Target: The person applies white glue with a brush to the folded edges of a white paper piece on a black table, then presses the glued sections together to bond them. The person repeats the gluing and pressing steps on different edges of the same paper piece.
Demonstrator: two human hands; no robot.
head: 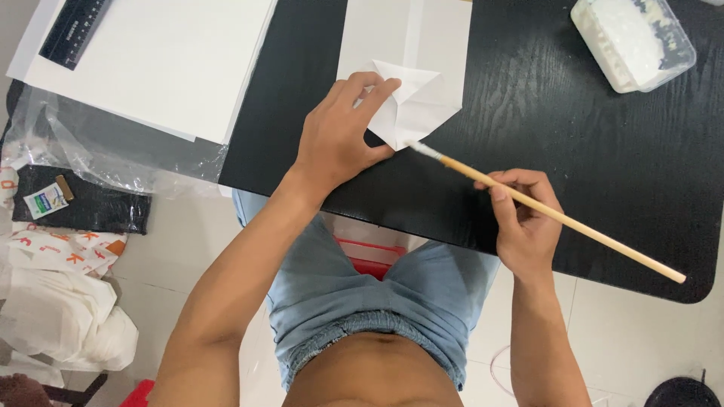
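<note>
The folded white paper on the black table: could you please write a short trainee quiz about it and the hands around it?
1. True or false: the left hand presses on the folded white paper.
2. What does the right hand hold? A) a black ruler B) a wooden-handled brush C) a plastic tub
3. Fill in: the bristle tip of the brush is at the paper's lower ____ flap.

Key
1. True; its fingers rest on the fold.
2. B; the black ruler lies on white sheets at the far left, and the plastic tub stands at the far right of the black table.
3. Triangular.
</note>
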